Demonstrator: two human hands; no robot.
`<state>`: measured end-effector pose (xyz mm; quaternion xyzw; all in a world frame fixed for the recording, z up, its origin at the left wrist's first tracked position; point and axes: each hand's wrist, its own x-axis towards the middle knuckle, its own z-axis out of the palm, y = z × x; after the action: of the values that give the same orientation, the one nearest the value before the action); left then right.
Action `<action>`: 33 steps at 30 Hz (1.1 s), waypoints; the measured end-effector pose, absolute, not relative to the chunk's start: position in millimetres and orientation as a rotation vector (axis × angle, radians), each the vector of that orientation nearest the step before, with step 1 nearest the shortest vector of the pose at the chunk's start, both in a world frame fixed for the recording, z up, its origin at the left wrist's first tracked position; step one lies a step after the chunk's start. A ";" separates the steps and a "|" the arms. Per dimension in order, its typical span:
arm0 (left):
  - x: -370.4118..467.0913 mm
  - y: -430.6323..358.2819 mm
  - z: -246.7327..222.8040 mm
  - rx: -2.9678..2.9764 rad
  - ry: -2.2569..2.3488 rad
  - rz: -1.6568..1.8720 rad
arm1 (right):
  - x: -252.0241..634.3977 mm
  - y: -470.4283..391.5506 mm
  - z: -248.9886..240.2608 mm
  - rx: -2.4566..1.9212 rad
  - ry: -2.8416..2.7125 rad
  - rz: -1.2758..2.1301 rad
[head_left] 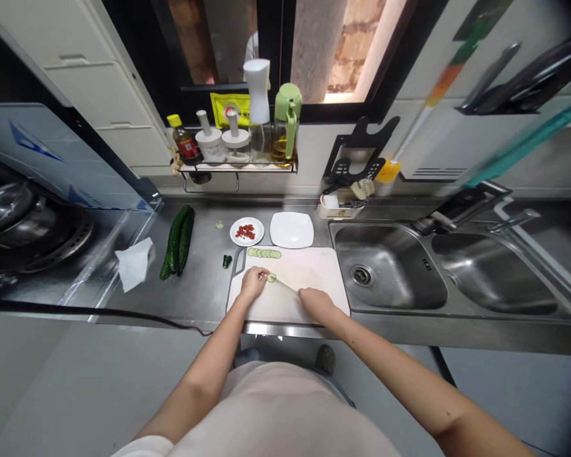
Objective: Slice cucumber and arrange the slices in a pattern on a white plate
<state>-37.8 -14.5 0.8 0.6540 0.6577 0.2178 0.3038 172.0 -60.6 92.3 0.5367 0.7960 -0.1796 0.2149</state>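
Note:
On the white cutting board [314,266], my right hand [316,303] is wrapped around the handle of a knife [286,285]. Its thin blade points left and meets a pale green cucumber slice [271,278]. My left hand [254,283] is closed, with fingers bent and pinched at this slice beside the blade tip. Along the board's upper left lies an overlapping row of cucumber slices [264,253]. A dark cut-off cucumber end [227,261] rests on the counter just left of the board.
Two whole cucumbers [177,241] and a paper towel [134,263] lie left. Behind the board stand a plate of red chopped pieces [240,240] and a white square plate [292,230]. A double sink [390,266] borders the right; a seasoning rack [238,166] hangs behind.

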 end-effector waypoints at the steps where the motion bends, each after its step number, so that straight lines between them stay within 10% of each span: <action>1: -37.8 -14.4 0.8 1.733 1.742 0.576 | 174.1 -61.9 90.6 1.495 2.202 -0.505; 33: -35.8 -15.4 5.8 1.786 1.750 0.525 | 186.4 -67.0 85.0 1.518 2.233 -0.455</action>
<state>-35.8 -15.4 5.8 0.6693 0.6556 0.1967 0.2891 186.4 -67.0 85.0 0.5430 0.7991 -0.1626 0.2003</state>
